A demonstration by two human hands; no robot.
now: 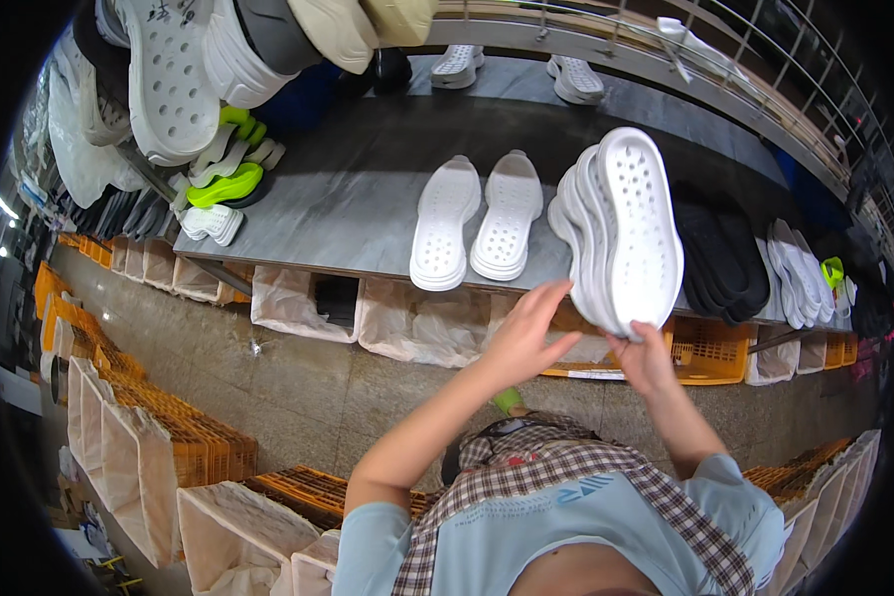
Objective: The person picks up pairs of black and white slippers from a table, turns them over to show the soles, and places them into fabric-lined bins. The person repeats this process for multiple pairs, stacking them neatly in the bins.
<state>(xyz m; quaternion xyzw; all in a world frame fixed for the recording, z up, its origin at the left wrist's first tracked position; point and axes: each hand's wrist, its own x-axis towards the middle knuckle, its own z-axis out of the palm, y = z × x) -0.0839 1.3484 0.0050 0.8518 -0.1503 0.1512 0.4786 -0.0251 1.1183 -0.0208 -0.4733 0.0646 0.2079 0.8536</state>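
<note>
Leaning at the table's front edge is a stack of several white shoe soles (642, 223), the top one dotted with small holes. My right hand (648, 360) grips its near end, thumb over the rim of the top sole and the other fingers partly hidden. Beside the stack's lower left side is my left hand (529, 338), fingers apart and holding nothing; whether a fingertip touches the stack I cannot tell. Left of these lie two more white soles, a left one (445, 223) and a right one (508, 217), side by side on the grey table (338, 189).
Black soles (722, 260) and further white soles (800, 273) line the table's right. Sample soles (174, 84) hang at the upper left, above bright green ones (230, 185). Lined crates (417, 323) stand below the table; orange crates (209, 452) are behind me. A wire rack (765, 60) borders the far side.
</note>
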